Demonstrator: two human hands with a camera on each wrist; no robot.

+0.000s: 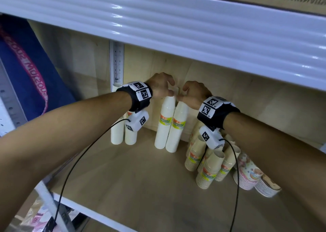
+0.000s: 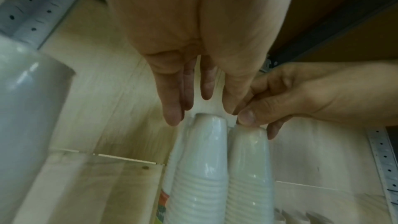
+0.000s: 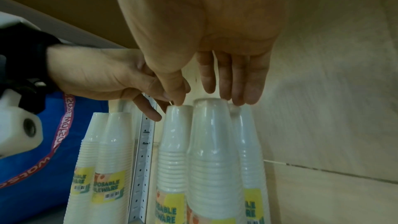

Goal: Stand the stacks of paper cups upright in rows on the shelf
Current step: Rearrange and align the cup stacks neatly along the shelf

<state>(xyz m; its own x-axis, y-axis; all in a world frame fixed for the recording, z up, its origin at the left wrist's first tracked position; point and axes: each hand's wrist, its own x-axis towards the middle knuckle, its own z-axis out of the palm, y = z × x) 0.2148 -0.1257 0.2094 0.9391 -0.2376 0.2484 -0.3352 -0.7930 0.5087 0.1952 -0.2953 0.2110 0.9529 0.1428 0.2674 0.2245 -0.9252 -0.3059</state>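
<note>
Reaching deep under the upper board onto the wooden shelf (image 1: 132, 178) with both hands. Pinching the top of the right white stack (image 1: 178, 127) with the right hand (image 1: 193, 95), thumb on the near side, fingers over the far side: grip grasping that stack. Resting the left hand (image 1: 161, 85) at the top of the left white stack (image 1: 164, 124), fingers (image 2: 172, 115) straight and slightly spread, tips at the top cup: grip released. Standing upright at the far middle of the shelf, both stacks, touching side to side, close to the back panel (image 1: 220, 97). Further left, upright against the far left corner, two more white stacks (image 1: 117, 131). To the right, nearer, leaning together, several tan cup stacks (image 1: 210, 163); just right of those, tilted, patterned pink stacks (image 1: 247, 175). Beyond the shelf's left end, a blue bag (image 1: 26, 64).
</note>
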